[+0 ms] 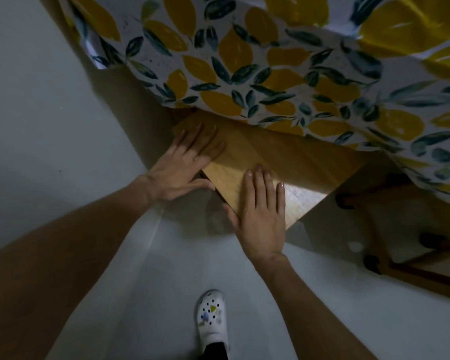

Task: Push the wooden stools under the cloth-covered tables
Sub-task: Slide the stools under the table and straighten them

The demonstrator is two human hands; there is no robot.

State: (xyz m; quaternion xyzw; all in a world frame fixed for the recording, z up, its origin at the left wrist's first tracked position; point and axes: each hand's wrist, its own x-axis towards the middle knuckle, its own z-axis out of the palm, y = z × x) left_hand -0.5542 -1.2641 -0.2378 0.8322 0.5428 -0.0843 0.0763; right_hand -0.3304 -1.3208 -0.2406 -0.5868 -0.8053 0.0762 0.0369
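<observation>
A light wooden stool stands partly under a table draped in a lemon-and-leaf cloth; the cloth's hem covers the far part of its seat. My left hand lies flat on the seat's left corner, thumb hooked over the near edge. My right hand lies flat on the near corner, fingers spread, thumb over the edge. Both hands press on the seat rather than close around it.
Wooden legs and rungs with dark feet of another piece of furniture show at the right, under the cloth. The pale floor spreads to the left and front. My foot in a white clog stands behind the stool.
</observation>
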